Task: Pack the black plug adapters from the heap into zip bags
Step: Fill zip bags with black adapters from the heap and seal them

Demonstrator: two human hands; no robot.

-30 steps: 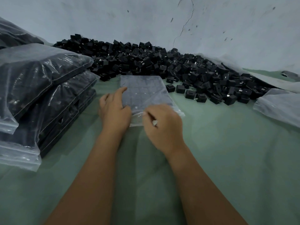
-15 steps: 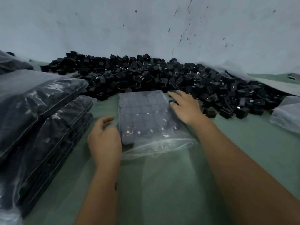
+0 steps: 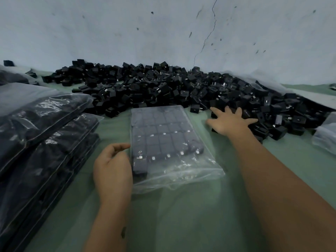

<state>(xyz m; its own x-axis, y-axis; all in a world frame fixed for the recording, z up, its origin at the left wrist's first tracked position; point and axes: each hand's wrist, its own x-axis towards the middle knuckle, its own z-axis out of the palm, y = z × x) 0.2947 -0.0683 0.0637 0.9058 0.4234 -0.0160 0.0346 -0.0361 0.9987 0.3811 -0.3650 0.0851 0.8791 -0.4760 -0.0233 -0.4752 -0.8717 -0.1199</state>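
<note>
Right hand (image 3: 230, 122) has gone from bag edge out to heap (image 3: 163, 88), fingers spread, grip empty. Left hand (image 3: 112, 166), loosely curled, empty, beside zip bag (image 3: 163, 140). Adapters lie far-right; right hand nearer.

A pale wall (image 3: 109, 33) stands behind, scuffed and dim. A thin crack (image 3: 209, 33) runs down it. Green cloth (image 3: 181, 224) covers the floor.

Your right hand (image 3: 231, 122) covered the adapters under it at 2 o'clock, so any grip was hidden. The filled bags (image 3: 41, 135) ran off the frame at 9 o'clock, their contents just dark blur.
</note>
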